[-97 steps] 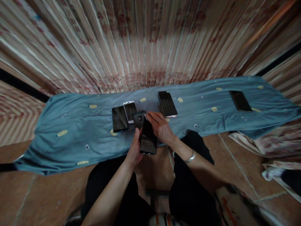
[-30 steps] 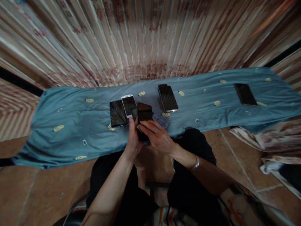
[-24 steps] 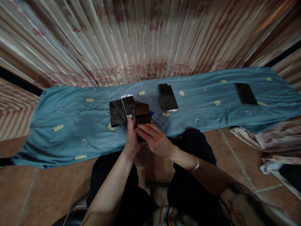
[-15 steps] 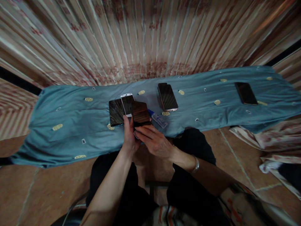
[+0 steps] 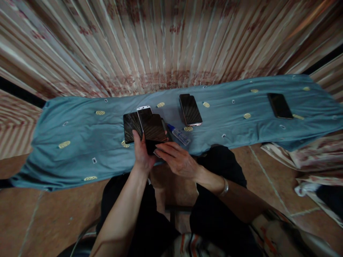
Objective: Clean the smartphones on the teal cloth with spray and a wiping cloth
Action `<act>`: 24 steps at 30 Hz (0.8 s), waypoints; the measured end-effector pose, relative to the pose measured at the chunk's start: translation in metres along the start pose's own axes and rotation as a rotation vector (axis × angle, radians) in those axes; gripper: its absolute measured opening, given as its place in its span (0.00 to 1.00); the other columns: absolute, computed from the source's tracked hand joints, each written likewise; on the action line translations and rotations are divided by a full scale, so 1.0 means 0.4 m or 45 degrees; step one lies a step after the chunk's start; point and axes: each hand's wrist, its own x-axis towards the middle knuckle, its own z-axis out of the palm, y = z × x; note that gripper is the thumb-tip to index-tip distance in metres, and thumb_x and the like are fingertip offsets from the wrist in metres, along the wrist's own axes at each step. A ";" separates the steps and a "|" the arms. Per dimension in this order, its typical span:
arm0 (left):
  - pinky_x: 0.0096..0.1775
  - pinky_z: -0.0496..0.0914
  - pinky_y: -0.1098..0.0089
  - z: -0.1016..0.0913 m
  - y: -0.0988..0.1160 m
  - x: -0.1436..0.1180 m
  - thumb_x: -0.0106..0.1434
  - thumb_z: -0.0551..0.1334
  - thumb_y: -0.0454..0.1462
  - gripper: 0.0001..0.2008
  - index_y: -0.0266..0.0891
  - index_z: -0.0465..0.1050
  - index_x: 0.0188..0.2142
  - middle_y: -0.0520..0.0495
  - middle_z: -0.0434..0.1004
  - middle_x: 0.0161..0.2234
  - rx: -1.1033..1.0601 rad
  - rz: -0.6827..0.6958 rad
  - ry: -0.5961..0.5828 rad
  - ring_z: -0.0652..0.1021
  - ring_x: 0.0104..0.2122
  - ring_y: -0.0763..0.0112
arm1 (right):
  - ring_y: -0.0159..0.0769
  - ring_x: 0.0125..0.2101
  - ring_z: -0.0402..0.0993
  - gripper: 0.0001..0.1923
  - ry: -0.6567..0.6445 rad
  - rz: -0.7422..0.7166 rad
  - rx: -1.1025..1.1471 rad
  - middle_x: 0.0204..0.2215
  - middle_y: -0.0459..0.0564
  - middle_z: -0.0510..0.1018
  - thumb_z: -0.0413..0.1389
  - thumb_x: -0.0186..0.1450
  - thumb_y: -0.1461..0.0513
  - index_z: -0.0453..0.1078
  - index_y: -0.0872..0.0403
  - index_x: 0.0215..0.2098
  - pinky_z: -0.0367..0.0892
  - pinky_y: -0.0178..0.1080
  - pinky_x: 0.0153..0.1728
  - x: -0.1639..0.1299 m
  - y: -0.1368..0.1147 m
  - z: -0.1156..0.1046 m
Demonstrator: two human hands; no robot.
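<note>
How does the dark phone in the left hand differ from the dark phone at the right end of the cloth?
The held phone is gripped by the left hand; the lone phone lies on the blue cloth. The held phone partly hides the white phone; the lone phone overlaps no other. Both look dark.

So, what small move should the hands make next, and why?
I'd probably ease the held phone slightly toward the body. The left hand grips it and the right hand is at its lower end, but in this view it covers part of the white phone, and I can't tell whether the two touch.
</note>
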 end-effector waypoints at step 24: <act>0.53 0.74 0.51 -0.027 0.006 0.007 0.69 0.46 0.60 0.35 0.34 0.78 0.50 0.33 0.83 0.48 0.034 0.067 -0.107 0.79 0.54 0.49 | 0.43 0.54 0.72 0.19 0.079 0.124 -0.038 0.52 0.59 0.80 0.47 0.73 0.69 0.74 0.60 0.56 0.75 0.46 0.56 -0.014 0.038 -0.019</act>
